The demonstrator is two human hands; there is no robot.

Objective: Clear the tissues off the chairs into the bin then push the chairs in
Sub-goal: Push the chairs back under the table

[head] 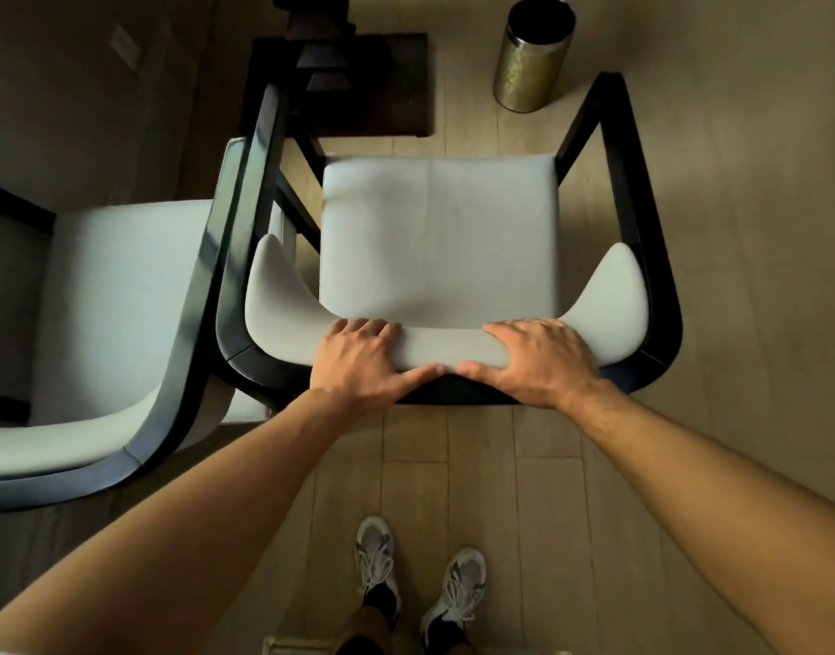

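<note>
A black-framed chair (439,238) with a pale grey seat stands right in front of me, its seat bare of tissues. My left hand (363,361) and my right hand (538,359) both grip the top of its padded backrest (448,345), fingers curled over the front, thumbs meeting behind. A second chair (118,314) of the same kind stands to the left, touching or nearly touching the first; its visible seat is also bare. A brass-coloured cylindrical bin (531,59) with a dark inside stands on the floor beyond the chair, at the upper right.
A dark table base or pedestal (340,73) on a dark mat lies ahead of the chairs. Wood-plank floor (737,229) stretches to the right. My feet in white sneakers (420,579) stand just behind the chair.
</note>
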